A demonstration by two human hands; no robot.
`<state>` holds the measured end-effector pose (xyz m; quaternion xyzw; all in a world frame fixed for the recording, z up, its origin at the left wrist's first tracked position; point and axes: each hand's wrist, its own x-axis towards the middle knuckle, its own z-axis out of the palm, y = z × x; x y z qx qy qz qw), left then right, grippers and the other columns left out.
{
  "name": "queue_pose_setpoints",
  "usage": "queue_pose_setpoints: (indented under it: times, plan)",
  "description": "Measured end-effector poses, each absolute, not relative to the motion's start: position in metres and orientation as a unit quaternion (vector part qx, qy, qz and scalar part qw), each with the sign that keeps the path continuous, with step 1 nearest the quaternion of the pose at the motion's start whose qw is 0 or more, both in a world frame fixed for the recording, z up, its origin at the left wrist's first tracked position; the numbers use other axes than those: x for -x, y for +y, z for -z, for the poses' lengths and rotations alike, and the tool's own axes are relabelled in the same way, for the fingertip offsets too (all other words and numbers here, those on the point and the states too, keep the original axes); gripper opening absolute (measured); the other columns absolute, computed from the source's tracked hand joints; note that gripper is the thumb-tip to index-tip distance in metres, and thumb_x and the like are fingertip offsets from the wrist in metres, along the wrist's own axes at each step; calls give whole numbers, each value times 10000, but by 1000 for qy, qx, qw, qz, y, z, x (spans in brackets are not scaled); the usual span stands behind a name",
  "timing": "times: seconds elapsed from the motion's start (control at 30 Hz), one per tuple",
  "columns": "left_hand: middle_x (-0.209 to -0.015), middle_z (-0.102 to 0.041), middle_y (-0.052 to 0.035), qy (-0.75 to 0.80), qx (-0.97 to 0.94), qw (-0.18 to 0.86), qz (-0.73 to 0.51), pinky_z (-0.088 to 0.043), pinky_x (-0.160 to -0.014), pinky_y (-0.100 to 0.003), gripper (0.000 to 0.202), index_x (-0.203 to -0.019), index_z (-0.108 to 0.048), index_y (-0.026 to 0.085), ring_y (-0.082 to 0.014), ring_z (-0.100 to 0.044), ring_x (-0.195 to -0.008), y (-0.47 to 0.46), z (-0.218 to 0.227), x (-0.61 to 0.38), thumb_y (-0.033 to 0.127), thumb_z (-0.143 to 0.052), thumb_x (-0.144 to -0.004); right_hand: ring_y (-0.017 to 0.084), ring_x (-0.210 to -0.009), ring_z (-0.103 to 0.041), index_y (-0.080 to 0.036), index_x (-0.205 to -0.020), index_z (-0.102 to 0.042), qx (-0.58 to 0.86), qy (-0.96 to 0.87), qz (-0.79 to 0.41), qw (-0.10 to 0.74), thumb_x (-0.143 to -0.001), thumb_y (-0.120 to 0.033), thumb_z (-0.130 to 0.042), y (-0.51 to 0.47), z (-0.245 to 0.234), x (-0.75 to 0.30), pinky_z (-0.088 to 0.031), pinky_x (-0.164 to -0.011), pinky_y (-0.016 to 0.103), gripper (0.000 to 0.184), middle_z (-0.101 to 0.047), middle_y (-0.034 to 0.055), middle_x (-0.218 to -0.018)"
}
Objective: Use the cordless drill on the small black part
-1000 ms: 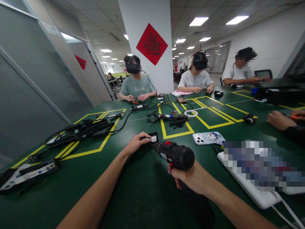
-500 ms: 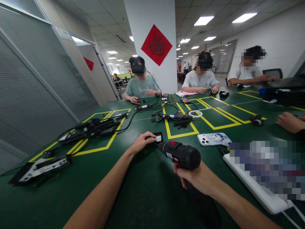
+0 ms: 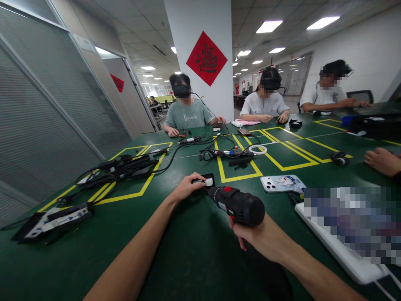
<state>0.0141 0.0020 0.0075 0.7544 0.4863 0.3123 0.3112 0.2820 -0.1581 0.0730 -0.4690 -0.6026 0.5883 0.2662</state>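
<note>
My right hand [image 3: 261,238] is wrapped round the grip of a black cordless drill with red accents [image 3: 239,202]. The drill points forward and left, its tip close to a small white part [image 3: 209,182]. That part lies on a dark square piece [image 3: 211,176] on the green table. My left hand [image 3: 185,188] is closed over the near side of the part, thumb and fingers pressing on it. My fingers cover some of the part, and where exactly the drill's tip meets it is too small to tell.
Cables and black devices [image 3: 131,167] lie to the left, more cables [image 3: 225,154] ahead. A phone [image 3: 282,183] and a white slab-like object [image 3: 338,255] lie to the right. Several people sit across the table; another person's hand [image 3: 382,161] rests at the right.
My hands and the drill have barely moved. Across the table, the person in the green shirt has moved one hand outward to a small dark object. The view has shifted slightly.
</note>
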Motion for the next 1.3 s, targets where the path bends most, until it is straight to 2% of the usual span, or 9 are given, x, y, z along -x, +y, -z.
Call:
queue_pose_setpoints:
  times: [0.43,0.7,0.9,1.13,1.3]
  plan:
    - [-1016,-594,-46,490,-752,310,-312,-382,-917,-351,354,-926,-656,203,-228,-540,-983,3,-8,-14,455,-622,-680,105,-524,-527,-153,-903,-524,461,-597,-592,284,-740,-200,-528,-158,-65,-283,-417,-543,234,170,-547,-16,-629]
    - [-991,-588,-45,478,-760,310,-311,-382,-920,-363,343,-931,-647,204,-226,-540,-969,5,-6,-13,444,-622,-688,106,-514,-518,-146,-880,-536,478,-606,-578,265,-751,-198,-508,-158,-69,-283,-382,-515,218,141,-535,-19,-558]
    - [-989,-582,-49,484,-758,309,-309,-385,-913,-368,360,-936,-647,198,-228,-537,-968,5,-7,-13,457,-620,-686,95,-510,-508,-165,-836,-552,452,-613,-577,295,-728,-180,-515,-162,-68,-278,-387,-483,200,115,-529,-25,-594]
    - [-995,-576,-37,475,-756,322,-317,-380,-909,-359,329,-932,-655,211,-220,-542,-966,5,-6,-12,435,-631,-693,82,-480,-480,-177,-902,-559,457,-603,-581,299,-693,-141,-510,-164,-71,-274,-389,-478,195,217,-510,-45,-591]
    - [-1001,-586,-42,478,-753,327,-312,-367,-924,-367,336,-938,-658,215,-229,-536,-982,3,-9,-13,448,-624,-698,85,-485,-486,-170,-834,-582,462,-617,-566,292,-696,-149,-519,-164,-73,-274,-367,-454,182,153,-512,-37,-557]
